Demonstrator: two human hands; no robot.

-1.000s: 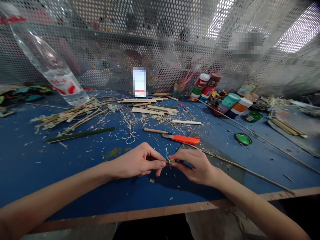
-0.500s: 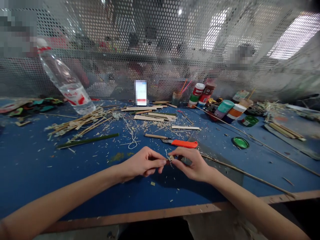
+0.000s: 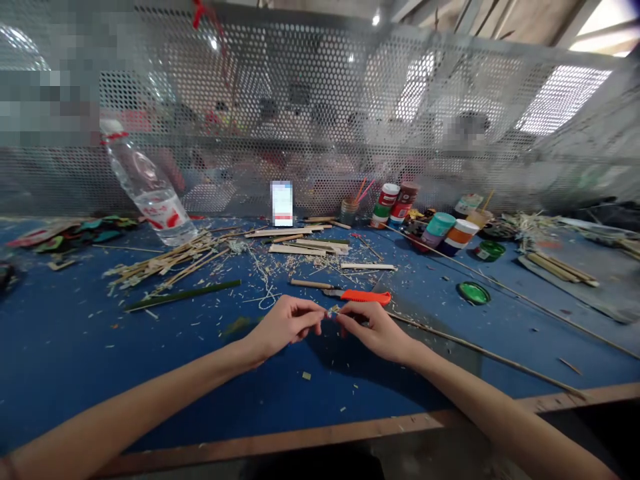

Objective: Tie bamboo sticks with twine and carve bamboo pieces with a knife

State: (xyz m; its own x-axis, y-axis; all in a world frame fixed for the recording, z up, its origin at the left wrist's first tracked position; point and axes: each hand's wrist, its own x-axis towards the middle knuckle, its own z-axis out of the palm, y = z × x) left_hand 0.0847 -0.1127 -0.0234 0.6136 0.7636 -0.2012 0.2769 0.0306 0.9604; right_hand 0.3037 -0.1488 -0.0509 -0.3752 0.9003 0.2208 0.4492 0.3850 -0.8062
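Note:
My left hand (image 3: 295,321) and my right hand (image 3: 371,327) meet above the front middle of the blue table, both closed in a pinch. Between their fingertips is a small pale piece (image 3: 333,311), with what looks like white string about it; its exact form is too small to make out. Just beyond my right hand lies an orange utility knife (image 3: 365,297) with its blade out to the left. A wooden-handled tool (image 3: 313,285) rests beside the blade. A long thin stick (image 3: 480,345) runs from near my right wrist toward the table's right front.
Bamboo strips (image 3: 300,249) and a bundle of thin sticks (image 3: 165,263) lie among shavings. Behind stand a tilted-looking water bottle (image 3: 160,207), a lit phone (image 3: 283,203) and paint bottles (image 3: 385,205). A green paint lid (image 3: 473,293) lies right. Perforated metal panels (image 3: 310,120) close the back.
My view has tipped upward a little. Both hands still pinch the small piece; the fingers have shifted slightly around it, and less of the white string shows.

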